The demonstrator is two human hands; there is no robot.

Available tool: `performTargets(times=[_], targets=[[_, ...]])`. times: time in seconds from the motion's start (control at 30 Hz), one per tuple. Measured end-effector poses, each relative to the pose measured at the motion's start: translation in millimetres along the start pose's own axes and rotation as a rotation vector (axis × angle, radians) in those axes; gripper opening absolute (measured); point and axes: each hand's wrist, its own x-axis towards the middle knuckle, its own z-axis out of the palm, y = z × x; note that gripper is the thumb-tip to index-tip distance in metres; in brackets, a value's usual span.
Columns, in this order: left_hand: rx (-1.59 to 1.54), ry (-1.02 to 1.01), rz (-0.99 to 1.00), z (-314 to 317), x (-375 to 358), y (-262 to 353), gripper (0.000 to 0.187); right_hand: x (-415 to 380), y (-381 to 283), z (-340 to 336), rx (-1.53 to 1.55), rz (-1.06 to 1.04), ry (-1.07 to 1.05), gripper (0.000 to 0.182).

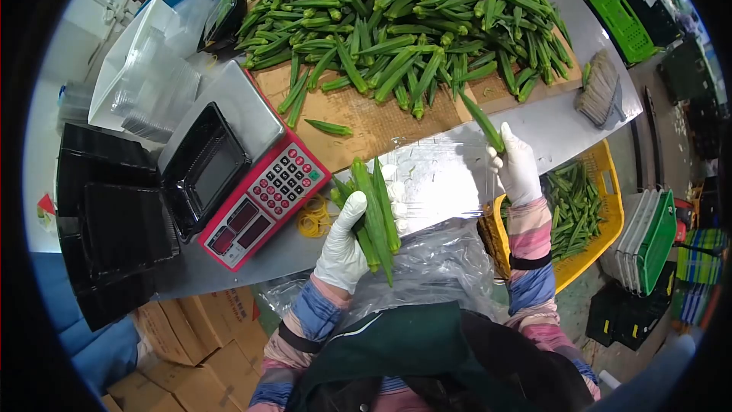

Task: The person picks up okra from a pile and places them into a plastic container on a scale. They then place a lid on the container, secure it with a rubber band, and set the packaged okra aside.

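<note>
My left hand [343, 248], in a white glove, is closed round a bunch of several okra pods [375, 221] at the table's front edge. To the right, my gloved right hand [515, 160] pinches a single okra pod [483, 123] near its stem end, with the tip pointing up and left. Beyond both hands a large heap of green okra [396, 23] lies on brown cardboard [366, 149]. One loose pod [329, 127] rests on the cardboard, apart from the heap.
A red scale [263, 206] holds a black tray [206, 172]. Stacked black trays [118, 221] and clear containers [156, 91] stand left. Yellow rubber bands [313, 217] lie beside the scale. A yellow crate [610, 206] of okra is at the right; a brush [600, 90] lies behind it.
</note>
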Motion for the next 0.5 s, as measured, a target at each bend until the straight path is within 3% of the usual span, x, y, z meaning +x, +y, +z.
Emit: performTargets(times=[0.17,0.27,0.4,0.5], targets=[[0.018,0.029,0.007,-3.8,-0.3,0.6,0.049,-14.8,2.7,15.1,0.060,0.045,0.003,0.036],[0.028,0.022,0.011,-1.9,-0.5,-0.7,0.051,-37.8,-6.2,41.2,-0.145,-0.065,0.021,0.034],[0.106,-0.051,0.030,26.4,-4.5,-2.0,0.056,-88.5,-7.8,100.5,-0.349,-0.146,-0.108,0.021],[0.205,-0.057,0.130,18.3,-0.2,-9.2,0.065,-112.1,15.0,127.7,-0.867,-0.646,-0.197,0.017]])
